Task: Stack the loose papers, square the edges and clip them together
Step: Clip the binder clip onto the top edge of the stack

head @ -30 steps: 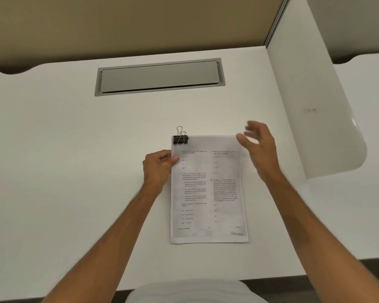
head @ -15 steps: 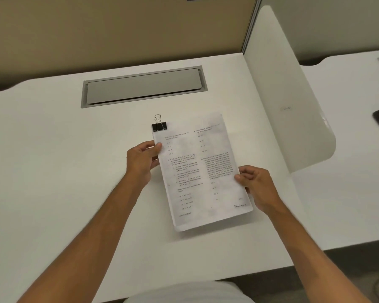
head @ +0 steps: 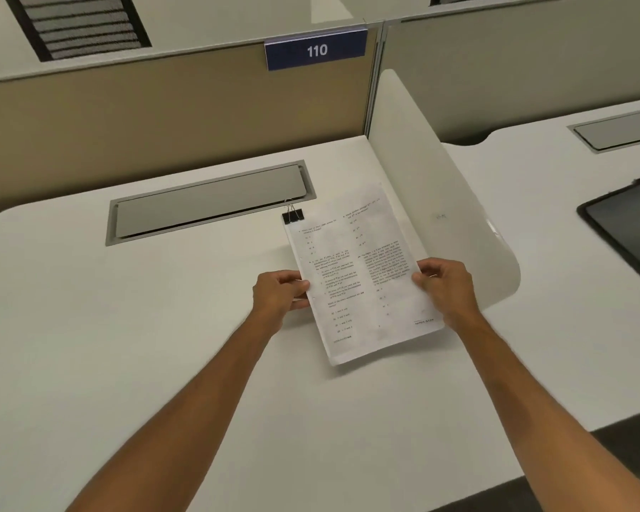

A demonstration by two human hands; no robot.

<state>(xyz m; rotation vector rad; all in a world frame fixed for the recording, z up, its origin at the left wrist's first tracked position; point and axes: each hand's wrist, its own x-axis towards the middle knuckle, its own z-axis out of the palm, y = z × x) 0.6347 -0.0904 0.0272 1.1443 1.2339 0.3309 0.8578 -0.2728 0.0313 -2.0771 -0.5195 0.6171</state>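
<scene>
A stack of printed white papers [head: 363, 279] is held up off the white desk [head: 126, 327], tilted with its top leaning right. A black binder clip [head: 292, 215] grips the stack's top left corner, its wire handles standing up. My left hand [head: 279, 291] pinches the stack's left edge about halfway down. My right hand [head: 446, 288] grips the right edge at the same height. The sheets look aligned, with one shadowed edge along the bottom.
A grey cable hatch [head: 207, 205] is set into the desk behind the papers. A white curved divider panel [head: 440, 201] stands close on the right. Beyond it lies a dark tablet-like slab [head: 629, 230] on the neighbouring desk. A tan partition with sign 110 [head: 316, 50] closes the back.
The clipped stack lay flat under my left hand with my right hand hovering open; both hands now hold it lifted and tilted. My head has risen, showing more of the partition.
</scene>
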